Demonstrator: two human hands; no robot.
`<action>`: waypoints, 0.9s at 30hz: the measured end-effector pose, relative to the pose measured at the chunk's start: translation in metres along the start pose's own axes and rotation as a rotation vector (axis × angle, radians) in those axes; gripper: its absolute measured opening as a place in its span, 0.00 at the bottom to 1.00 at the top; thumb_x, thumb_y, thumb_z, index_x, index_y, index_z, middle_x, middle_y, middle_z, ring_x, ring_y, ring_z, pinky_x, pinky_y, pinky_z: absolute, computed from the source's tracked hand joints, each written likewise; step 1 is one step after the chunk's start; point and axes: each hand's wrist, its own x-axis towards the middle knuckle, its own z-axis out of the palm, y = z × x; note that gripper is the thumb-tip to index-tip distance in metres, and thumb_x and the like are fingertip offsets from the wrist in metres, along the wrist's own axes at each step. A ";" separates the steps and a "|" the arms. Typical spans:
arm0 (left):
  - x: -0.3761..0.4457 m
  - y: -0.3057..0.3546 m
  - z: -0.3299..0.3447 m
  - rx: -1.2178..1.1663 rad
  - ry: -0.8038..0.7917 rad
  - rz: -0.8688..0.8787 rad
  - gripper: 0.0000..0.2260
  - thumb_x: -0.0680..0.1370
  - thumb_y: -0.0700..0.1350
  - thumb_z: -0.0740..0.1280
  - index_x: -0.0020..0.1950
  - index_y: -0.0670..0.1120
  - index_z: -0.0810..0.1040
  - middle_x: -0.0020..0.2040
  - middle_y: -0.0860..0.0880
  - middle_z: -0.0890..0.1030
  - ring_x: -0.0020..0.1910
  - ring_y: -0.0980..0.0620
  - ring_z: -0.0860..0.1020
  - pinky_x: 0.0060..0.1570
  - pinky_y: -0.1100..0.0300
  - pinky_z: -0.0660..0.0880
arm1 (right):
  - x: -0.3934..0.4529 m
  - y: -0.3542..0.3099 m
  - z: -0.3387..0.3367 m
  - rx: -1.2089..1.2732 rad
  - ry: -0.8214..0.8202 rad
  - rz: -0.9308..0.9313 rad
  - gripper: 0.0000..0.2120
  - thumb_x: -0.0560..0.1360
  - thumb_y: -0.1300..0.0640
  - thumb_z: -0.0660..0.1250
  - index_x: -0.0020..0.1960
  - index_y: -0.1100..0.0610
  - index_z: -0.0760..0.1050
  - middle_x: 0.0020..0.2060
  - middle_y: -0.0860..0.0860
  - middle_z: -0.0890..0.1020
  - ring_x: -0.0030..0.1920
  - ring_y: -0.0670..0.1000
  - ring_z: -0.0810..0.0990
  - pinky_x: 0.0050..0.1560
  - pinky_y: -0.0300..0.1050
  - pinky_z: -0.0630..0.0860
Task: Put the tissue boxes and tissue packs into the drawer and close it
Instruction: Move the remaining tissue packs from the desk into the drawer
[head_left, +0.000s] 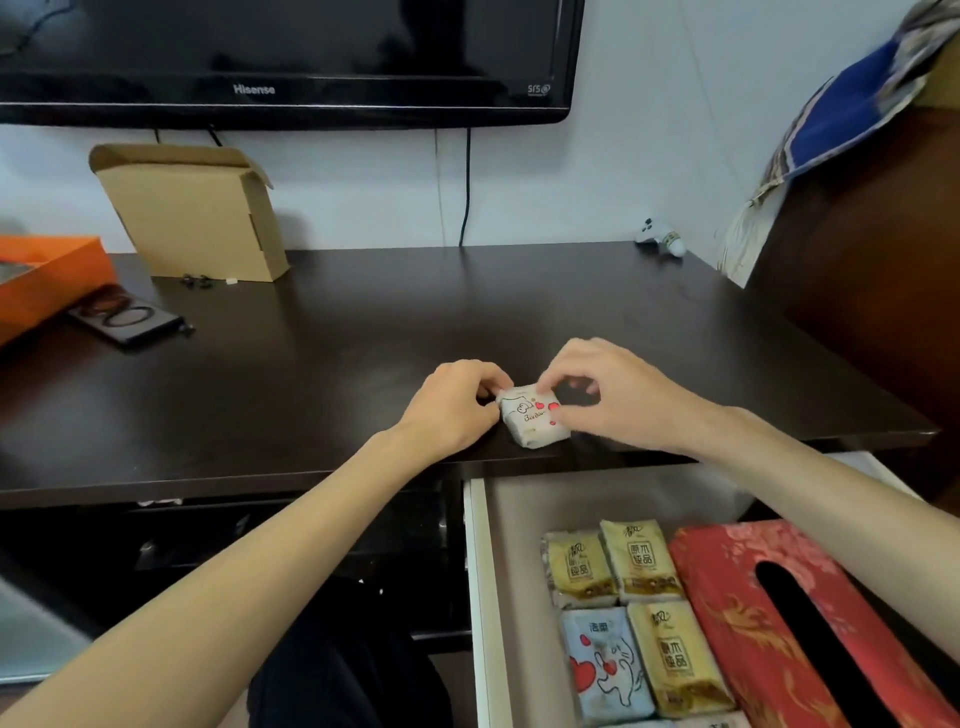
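A small white tissue pack (532, 422) with red hearts lies at the front edge of the dark table (337, 338). My left hand (452, 408) pinches its left end and my right hand (608, 397) pinches its right top corner. Below, the white drawer (480, 597) stands open. Inside it lie several tissue packs: yellow packs (641, 561) and a blue pack (605, 667) with a cat drawing. A red patterned tissue box (748, 623) fills the drawer's right side, partly under my right forearm.
A black television (285, 57) hangs on the wall with cables below it. A cardboard box (202, 208) leans at the back left, beside an orange box (47, 275) and a dark phone case (130, 317). A brown cabinet (872, 260) with folded cloth stands at right.
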 end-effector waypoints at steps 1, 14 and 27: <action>0.002 0.002 0.001 0.005 0.004 0.001 0.13 0.76 0.40 0.68 0.59 0.50 0.83 0.53 0.53 0.84 0.52 0.54 0.79 0.56 0.50 0.78 | 0.001 0.006 0.000 0.012 -0.062 0.012 0.19 0.74 0.47 0.75 0.64 0.44 0.80 0.60 0.40 0.77 0.60 0.44 0.72 0.58 0.46 0.74; -0.087 0.037 -0.001 -0.150 0.138 0.064 0.09 0.77 0.41 0.68 0.53 0.51 0.84 0.45 0.57 0.84 0.45 0.58 0.81 0.48 0.67 0.74 | -0.058 0.011 -0.001 0.062 -0.037 0.055 0.32 0.64 0.33 0.75 0.65 0.39 0.72 0.57 0.35 0.79 0.58 0.32 0.74 0.54 0.37 0.73; -0.191 0.091 0.042 -0.112 -0.153 0.145 0.08 0.78 0.50 0.68 0.55 0.55 0.84 0.45 0.62 0.82 0.46 0.63 0.79 0.40 0.66 0.76 | -0.141 0.045 0.025 0.127 -0.175 0.226 0.34 0.69 0.40 0.79 0.72 0.41 0.70 0.67 0.37 0.76 0.65 0.41 0.76 0.59 0.40 0.73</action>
